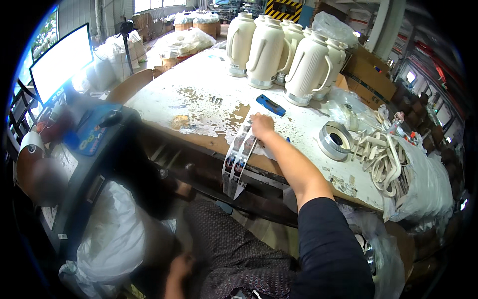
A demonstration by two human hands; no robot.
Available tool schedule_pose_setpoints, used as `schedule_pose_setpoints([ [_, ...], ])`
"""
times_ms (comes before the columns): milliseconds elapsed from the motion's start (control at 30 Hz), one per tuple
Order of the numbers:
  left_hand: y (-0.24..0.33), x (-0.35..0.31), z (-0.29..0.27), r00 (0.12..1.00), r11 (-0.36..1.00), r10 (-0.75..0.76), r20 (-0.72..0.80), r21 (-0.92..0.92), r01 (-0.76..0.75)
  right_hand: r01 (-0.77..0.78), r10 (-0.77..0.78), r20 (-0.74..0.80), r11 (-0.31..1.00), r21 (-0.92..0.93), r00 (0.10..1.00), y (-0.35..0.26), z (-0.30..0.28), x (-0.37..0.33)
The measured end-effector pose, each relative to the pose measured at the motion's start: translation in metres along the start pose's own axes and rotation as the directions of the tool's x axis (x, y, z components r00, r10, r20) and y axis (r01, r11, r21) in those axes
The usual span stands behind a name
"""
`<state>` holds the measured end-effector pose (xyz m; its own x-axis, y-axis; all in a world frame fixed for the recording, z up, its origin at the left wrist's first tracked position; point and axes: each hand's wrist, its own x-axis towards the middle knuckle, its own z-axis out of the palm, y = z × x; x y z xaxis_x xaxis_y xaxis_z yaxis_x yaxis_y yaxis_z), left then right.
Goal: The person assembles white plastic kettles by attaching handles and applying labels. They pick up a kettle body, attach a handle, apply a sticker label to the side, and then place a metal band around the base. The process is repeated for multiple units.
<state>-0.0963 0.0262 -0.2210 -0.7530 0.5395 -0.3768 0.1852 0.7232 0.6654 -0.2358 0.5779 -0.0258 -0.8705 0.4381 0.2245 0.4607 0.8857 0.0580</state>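
My right hand (262,125) reaches over the near edge of the worn white table (164,107). Its fingers close on the upper end of a strip of printed labels (236,164). The strip hangs down past the edge, showing small dark and reddish pictures on a pale backing. Just beyond the hand lies a blue utility knife (271,105). My left hand (183,264) is low beside my lap, near a white plastic bag (112,224); its fingers are dark and blurred, so I cannot make out whether it holds anything.
Several cream vacuum jugs (266,52) stand upright at the table's back. To the right are a silvery ring (334,141) and a heap of cream handles (383,159) in clear plastic. A cardboard box (368,74) stands behind. A bright monitor (59,60) is at left.
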Motion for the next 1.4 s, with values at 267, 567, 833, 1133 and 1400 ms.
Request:
schedule_pose_setpoints([
  [267, 0.001, -0.044, -0.013, 0.973, 0.983, 0.080, -0.218, -0.146, -0.114, 0.751, -0.444, -0.631, 0.541, 0.377, 0.637, -0.153, -0.054, -0.249],
  [567, 0.015, -0.042, -0.024, 0.762, 0.802, 0.435, -0.480, -0.179, -0.570, 0.692, -0.681, -0.419, 0.180, 0.699, 0.601, -0.253, 0.019, -0.344],
  [833, 0.009, -0.042, -0.022, 0.906, 0.783, 0.248, -0.342, -0.480, -0.395, 0.247, -0.530, -0.091, 0.230, 0.941, 0.843, -0.238, 0.025, -0.332],
  [1133, 0.043, -0.039, -0.033, 0.932, 0.731, 0.281, -0.229, -0.578, -0.363, 0.411, -0.620, -0.165, 0.277, 0.869, 0.767, -0.232, 0.039, -0.334],
  [1400, 0.051, -0.036, -0.046, 0.948, 0.663, 0.260, -0.181, -0.681, -0.312, 0.458, -0.521, -0.304, 0.197, 0.867, 0.798, -0.240, 0.026, -0.330],
])
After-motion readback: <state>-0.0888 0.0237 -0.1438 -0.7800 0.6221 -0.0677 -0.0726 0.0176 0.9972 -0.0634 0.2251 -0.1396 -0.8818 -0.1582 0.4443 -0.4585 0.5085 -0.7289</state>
